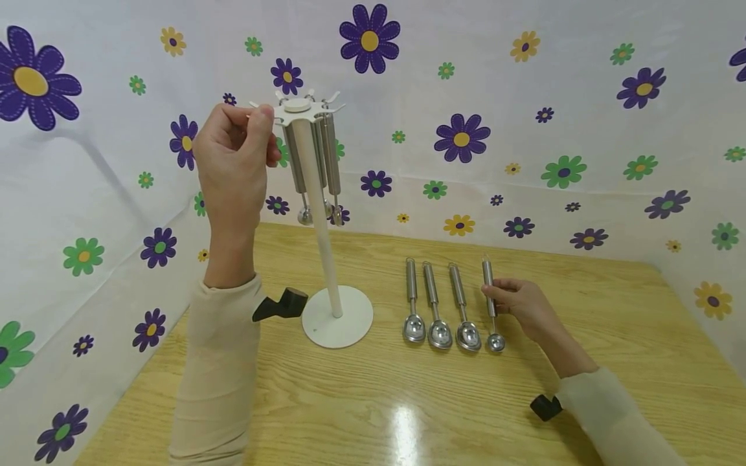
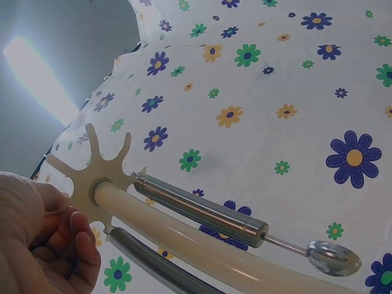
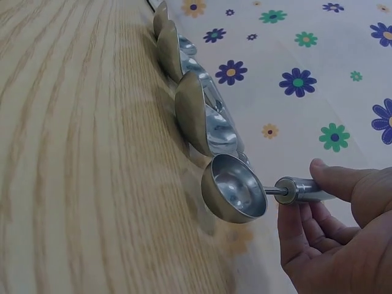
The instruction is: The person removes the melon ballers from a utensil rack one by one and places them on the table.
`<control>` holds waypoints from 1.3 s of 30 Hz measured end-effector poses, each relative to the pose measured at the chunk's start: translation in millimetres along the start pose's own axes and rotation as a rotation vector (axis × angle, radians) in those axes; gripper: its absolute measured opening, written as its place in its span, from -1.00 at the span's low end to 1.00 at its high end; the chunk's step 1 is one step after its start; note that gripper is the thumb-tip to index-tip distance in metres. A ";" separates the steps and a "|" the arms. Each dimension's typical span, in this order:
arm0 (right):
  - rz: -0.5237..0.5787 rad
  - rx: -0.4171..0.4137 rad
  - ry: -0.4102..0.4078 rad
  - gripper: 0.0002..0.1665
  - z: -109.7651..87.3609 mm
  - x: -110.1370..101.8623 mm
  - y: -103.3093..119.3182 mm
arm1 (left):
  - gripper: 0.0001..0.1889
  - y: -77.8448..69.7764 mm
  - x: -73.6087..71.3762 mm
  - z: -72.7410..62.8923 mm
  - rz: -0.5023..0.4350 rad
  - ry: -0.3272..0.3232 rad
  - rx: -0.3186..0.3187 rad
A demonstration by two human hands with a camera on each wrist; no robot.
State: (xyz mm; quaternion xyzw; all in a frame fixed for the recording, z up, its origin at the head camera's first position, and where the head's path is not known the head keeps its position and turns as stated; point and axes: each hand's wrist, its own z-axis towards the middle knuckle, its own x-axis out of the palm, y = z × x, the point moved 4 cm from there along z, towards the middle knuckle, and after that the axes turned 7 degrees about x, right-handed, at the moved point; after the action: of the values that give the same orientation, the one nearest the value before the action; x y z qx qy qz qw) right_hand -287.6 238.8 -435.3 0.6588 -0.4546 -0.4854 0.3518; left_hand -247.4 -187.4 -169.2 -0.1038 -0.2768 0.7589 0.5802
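My left hand (image 1: pixel 234 152) pinches an arm of the white utensil stand (image 1: pixel 319 213) at its top. Several metal measuring spoons (image 1: pixel 332 155) hang from the stand's arms; in the left wrist view one hanging spoon (image 2: pixel 202 210) shows its full length. At the right, my right hand (image 1: pixel 529 309) grips the handle of a small round measuring spoon (image 3: pixel 234 188) between thumb and fingers. Its bowl seems just above the table, though whether it touches is hard to tell. Left of it, three larger measuring spoons (image 1: pixel 458 291) lie in a row, handles pointing away.
The stand's round white base (image 1: pixel 358 327) rests on the wooden table (image 1: pixel 326 401). A flower-patterned cloth (image 1: pixel 402 97) rises behind the table and along both sides.
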 end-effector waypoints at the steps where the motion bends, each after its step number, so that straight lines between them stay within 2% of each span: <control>1: -0.003 0.005 -0.001 -0.30 0.8 0.3 -0.8 | -0.88 0.0 0.2 0.1 0.000 0.002 0.000; 4: -0.020 0.006 0.001 -0.25 2.4 0.3 -2.1 | -0.88 0.2 0.3 0.2 -0.004 0.005 0.000; 16: -0.063 -0.004 -0.015 -0.27 11.1 1.0 -3.6 | -0.87 -1.1 -0.1 -0.1 0.001 0.002 0.000; 31: -0.186 0.044 -0.125 -0.47 18.8 1.3 -7.6 | -0.87 -0.9 0.7 -0.1 -0.012 0.000 0.001; 39: -0.290 0.021 -0.200 -0.50 22.0 5.0 -8.7 | -0.88 -0.1 -0.2 -0.1 -0.016 -0.003 0.000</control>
State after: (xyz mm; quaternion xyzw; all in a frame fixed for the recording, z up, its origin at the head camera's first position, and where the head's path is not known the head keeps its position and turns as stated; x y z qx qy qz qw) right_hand -305.8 236.5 -451.0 0.6693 -0.3927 -0.5894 0.2243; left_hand -247.2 -187.6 -169.3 -0.1006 -0.2786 0.7543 0.5858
